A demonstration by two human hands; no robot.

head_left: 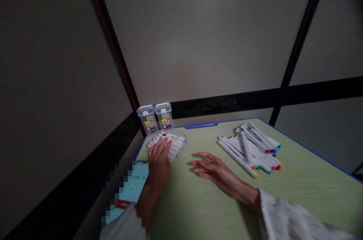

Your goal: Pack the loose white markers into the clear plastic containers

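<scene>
Near the left side of the table, my left hand [160, 161] grips a clear plastic marker case [183, 138], its fingers over the front. White markers with a printed label fill the case, and part of it is hidden under the fingers. My right hand [212, 172] is held over the middle of the table, palm turned to the left, fingers apart and nothing in them. To its right lies a loose pile of white markers [246, 147] with coloured ends, some crossing over others.
Two lidded clear plastic boxes [148, 123] with yellow labels stand at the back left corner. A phone [132, 185] showing a timer lies at the left edge, beside my left forearm. The light wooden table [195, 209] has a blue rim; wall panels rise behind it.
</scene>
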